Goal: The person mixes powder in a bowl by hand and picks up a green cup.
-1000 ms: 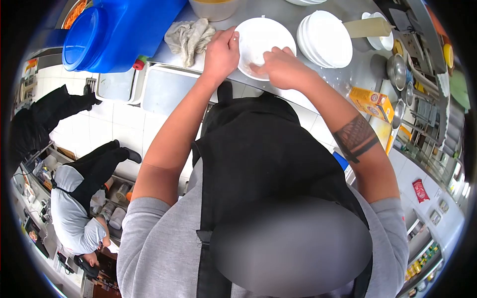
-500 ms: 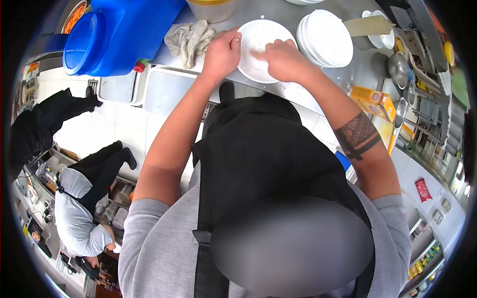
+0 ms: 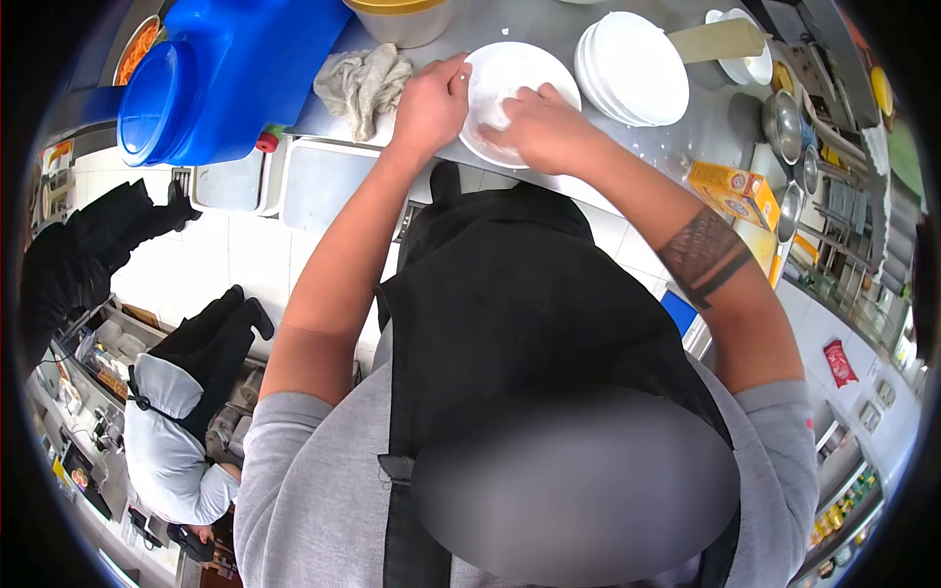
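A white bowl (image 3: 510,61) with white matter in it sits at the near edge of the metal counter. On its left side, my left hand (image 3: 432,106) grips the rim, thumb toward the inside. My right hand (image 3: 544,127) reaches into the bowl from the right, its fingers bent and apart, touching the white contents. Whether a small bit of the contents lies under those fingers is hidden. Close by on the right stands a stack of white bowls (image 3: 642,71).
A crumpled cloth (image 3: 363,86), a yellow-lidded tub (image 3: 402,22) and a big blue container (image 3: 230,73) are on the left. Rightward are an orange box (image 3: 733,191), small white bowls (image 3: 745,61) and metal bowls (image 3: 781,127). A co-worker (image 3: 172,431) bends at lower left.
My right hand has shifted slightly down and left inside the bowl, its fingers spreading more. My left hand keeps its hold on the rim. The co-worker has moved slightly.
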The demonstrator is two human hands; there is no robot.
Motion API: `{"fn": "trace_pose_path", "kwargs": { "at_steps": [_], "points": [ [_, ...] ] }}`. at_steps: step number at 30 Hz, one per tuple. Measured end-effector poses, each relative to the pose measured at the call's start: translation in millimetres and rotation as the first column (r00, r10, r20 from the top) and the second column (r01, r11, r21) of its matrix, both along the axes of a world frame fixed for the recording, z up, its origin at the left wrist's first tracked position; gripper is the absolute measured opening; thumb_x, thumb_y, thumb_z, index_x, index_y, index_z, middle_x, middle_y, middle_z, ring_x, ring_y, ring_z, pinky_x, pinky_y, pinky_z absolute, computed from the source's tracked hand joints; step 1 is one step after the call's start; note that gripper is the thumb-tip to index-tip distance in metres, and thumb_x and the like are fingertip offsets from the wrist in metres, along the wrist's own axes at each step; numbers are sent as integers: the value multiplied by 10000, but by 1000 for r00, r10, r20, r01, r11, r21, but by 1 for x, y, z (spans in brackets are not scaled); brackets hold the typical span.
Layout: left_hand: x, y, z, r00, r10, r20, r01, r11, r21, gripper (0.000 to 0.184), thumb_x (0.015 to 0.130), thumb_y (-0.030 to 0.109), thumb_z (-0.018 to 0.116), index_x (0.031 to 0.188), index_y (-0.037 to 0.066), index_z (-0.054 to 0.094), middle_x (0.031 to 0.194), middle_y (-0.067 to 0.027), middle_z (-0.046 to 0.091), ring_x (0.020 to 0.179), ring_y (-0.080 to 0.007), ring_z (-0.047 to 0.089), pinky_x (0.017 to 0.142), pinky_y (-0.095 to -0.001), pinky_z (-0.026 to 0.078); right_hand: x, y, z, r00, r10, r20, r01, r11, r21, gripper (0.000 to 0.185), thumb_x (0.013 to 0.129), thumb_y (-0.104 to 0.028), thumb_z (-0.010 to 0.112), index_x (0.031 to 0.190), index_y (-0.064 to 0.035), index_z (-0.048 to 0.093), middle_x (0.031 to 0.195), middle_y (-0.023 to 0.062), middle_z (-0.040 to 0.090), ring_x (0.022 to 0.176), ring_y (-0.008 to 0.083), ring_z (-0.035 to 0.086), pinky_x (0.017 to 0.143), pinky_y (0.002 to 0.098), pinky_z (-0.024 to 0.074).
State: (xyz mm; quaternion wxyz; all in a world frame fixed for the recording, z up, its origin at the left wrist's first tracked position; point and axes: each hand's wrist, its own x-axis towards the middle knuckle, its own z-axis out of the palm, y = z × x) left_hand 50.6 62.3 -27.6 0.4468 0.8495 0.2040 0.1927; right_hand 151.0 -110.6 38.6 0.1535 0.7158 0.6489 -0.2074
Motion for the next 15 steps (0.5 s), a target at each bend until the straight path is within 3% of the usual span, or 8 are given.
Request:
{"fn": "trace_pose_path", "kwargs": {
  "at_steps": [2,7,9,10,12,15],
  "points": [
    [0,-2,-6,1000,3,23,-3,1000,-15,285,1055,231,593,1244,71,734,1064,-251,722,975,-454,688,877,-508,553,-11,19,-10,996,-56,72,49,993,105,612,921,-9,562,1420,-339,690,1131,77,659,1125,277,578,966,395,408],
    [1,3,1,1000,-31,5,31,1000,0,280,1055,227,591,1242,74,733,1071,-258,723,988,-459,687,881,-507,554,0,-5,10,999,-39,-6,39,998,44,619,917,12,545,1420,-316,699,1122,83,658,1139,287,573,981,396,401],
    [0,3,0,1000,-31,-4,31,1000,1,279,1055,227,589,1239,71,729,1076,-262,722,994,-463,685,886,-507,554,11,-22,16,999,-22,29,26,990,-138,505,988,-139,559,1455,-301,663,1181,67,690,1182,285,588,1026,427,392],
    [-1,3,0,1000,-23,-4,23,1000,-3,279,1055,227,589,1239,71,729,1076,-262,722,994,-463,685,886,-507,554,12,-24,14,999,-14,29,18,990,-142,505,988,-139,559,1455,-301,663,1181,67,690,1182,285,588,1026,427,392],
    [0,1,0,998,-27,-60,24,999,-44,336,1071,259,590,1302,49,717,1189,-258,732,1067,-431,714,943,-460,557,13,-27,4,984,-44,173,29,996,90,562,979,-111,551,1489,-333,634,1193,72,689,1189,279,588,1021,426,391],
    [0,5,2,996,-50,-68,48,998,-44,345,1075,267,585,1312,50,709,1184,-262,730,1069,-439,709,944,-463,556,12,-1,-16,970,-192,148,156,962,226,574,969,-110,564,1496,-328,628,1197,75,686,1192,278,583,1015,424,388]
  ]
}}
